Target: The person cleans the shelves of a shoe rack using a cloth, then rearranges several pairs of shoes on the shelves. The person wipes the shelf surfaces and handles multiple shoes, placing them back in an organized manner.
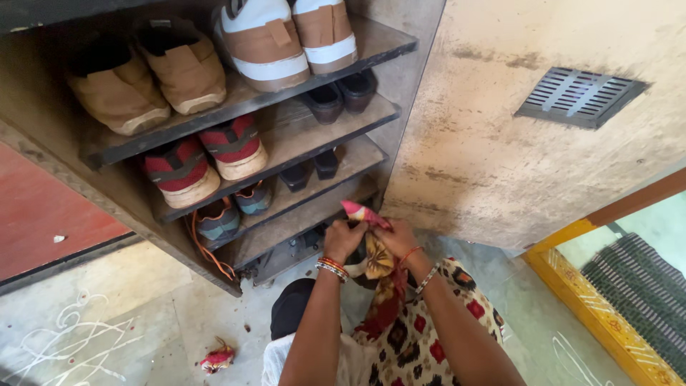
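Note:
My left hand (345, 237) and my right hand (397, 238) are close together in front of the lowest shelf of a dark shoe rack (286, 139). Both grip a bunched patterned cloth (376, 261) in red, yellow and dark colours; its pink tip (357, 211) sticks up between the hands and the rest hangs down toward my lap. Bangles circle both wrists.
The rack holds tan boots (146, 75), tan-and-white sneakers (286, 36), red-and-grey sneakers (204, 157), dark shoes (339, 93) and a shoe with orange laces (218, 221). A metal vent (579, 96) is set in the stained wall. A small red scrap (218, 357) lies on the floor; a striped mat (639, 293) lies beyond a yellow threshold.

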